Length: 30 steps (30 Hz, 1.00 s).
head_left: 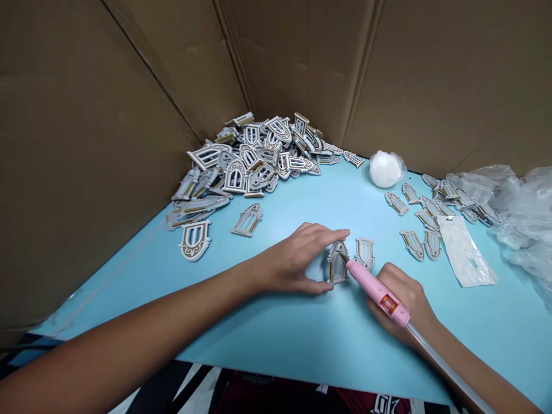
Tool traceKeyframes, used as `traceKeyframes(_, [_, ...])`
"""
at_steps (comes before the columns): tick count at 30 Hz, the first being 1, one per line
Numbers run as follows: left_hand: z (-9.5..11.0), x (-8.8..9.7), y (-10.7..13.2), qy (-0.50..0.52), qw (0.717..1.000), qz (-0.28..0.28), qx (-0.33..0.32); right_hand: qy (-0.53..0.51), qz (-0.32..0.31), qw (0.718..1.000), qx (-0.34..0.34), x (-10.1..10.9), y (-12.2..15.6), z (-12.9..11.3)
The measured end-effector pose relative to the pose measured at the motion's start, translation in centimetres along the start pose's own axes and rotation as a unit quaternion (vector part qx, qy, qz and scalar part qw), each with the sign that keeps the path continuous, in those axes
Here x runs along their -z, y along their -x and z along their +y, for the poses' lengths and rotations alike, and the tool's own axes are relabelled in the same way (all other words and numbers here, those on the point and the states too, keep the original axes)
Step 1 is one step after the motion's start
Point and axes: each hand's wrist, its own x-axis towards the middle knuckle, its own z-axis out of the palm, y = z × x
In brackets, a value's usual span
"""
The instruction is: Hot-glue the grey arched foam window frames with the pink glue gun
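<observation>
My left hand grips a small arched window piece between thumb and fingers, low over the blue table. The piece is grey-white with gold-brown side edges. In my right hand is a pink hot glue gun, a clear glue stick sticking out of its back end. The gun's nozzle is at the inside face of the held piece; whether it touches cannot be made out. Just behind the gun, another window piece lies on the table.
A big heap of arched window pieces fills the back left corner against cardboard walls. At the right are a tub of white material, more window pieces, a small white packet and clear plastic bags.
</observation>
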Motion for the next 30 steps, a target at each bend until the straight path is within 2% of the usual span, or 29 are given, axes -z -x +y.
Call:
traceKeyframes(6, [-0.1, 0.1, 0.0, -0.007, 0.999, -0.028, 0.041, -0.039, -0.042, 0.998, -0.037, -0.4, 1.2, 0.5])
traceKeyframes(10, [-0.1, -0.1, 0.0, -0.014, 1.000, -0.019, 0.019, -0.023, -0.053, 0.998, -0.037, -0.8, 1.9, 0.5])
traceKeyframes(13, [-0.1, -0.3, -0.1, -0.018, 1.000, -0.009, 0.023, 0.022, -0.036, 0.996, -0.078, -0.6, 1.7, 0.6])
traceKeyframes(16, [-0.2, -0.3, -0.3, -0.016, 0.998, -0.010, 0.054, 0.058, -0.005, 0.993, -0.105, 0.1, 1.2, 1.2])
traceKeyframes(20, [-0.3, -0.3, -0.5, -0.022, 0.993, -0.056, 0.097, 0.075, 0.031, 0.993, -0.087, 0.9, 0.5, 2.0])
traceKeyframes(23, [-0.3, -0.3, -0.7, -0.042, 0.990, -0.100, 0.085, 0.074, 0.046, 0.993, -0.078, 1.1, 0.3, 2.0])
traceKeyframes(26, [-0.1, -0.1, -0.9, -0.057, 0.991, -0.100, 0.075, 0.062, 0.059, 0.993, -0.081, 1.1, 0.1, 1.9])
traceKeyframes(28, [-0.3, 0.5, -1.1, -0.094, 0.985, -0.065, 0.126, 0.055, 0.065, 0.993, -0.082, 1.2, 0.0, 1.8])
traceKeyframes(30, [-0.9, 1.4, -1.2, -0.152, 0.965, -0.024, 0.211, 0.053, 0.066, 0.993, -0.082, 1.3, 0.0, 1.9])
